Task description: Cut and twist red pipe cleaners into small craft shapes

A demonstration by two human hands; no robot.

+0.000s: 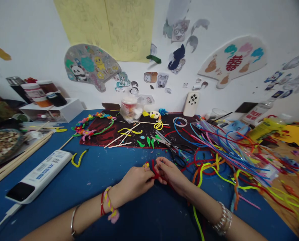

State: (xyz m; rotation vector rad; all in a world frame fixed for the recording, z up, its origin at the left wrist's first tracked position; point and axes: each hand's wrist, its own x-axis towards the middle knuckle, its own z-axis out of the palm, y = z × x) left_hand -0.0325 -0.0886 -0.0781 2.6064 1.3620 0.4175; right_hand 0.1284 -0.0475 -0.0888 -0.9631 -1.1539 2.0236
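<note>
Over the blue tabletop (99, 197), both hands meet at a red pipe cleaner (153, 165). My left hand (134, 182) is closed on it, thumb and fingers pinched together, with a small yellow ornament on one finger. On the other side, my right hand (171, 174) pinches the same red pipe cleaner with its fingertips. One end sticks up between the hands; part of the rest is hidden by the fingers. Just beyond the right hand lie black-handled scissors (176, 155), blades pointing away. Small green pieces (148, 142) lie left of the scissors on a dark mat (101, 139).
Colourful pipe cleaners (230, 150) spread in a tangle over the right side. A white glue gun-like device (41, 175) with a display and cable lies at left, near wooden sticks (21, 160). A fluffy multicoloured wreath (96, 117) and a phone (191, 104) are at the back.
</note>
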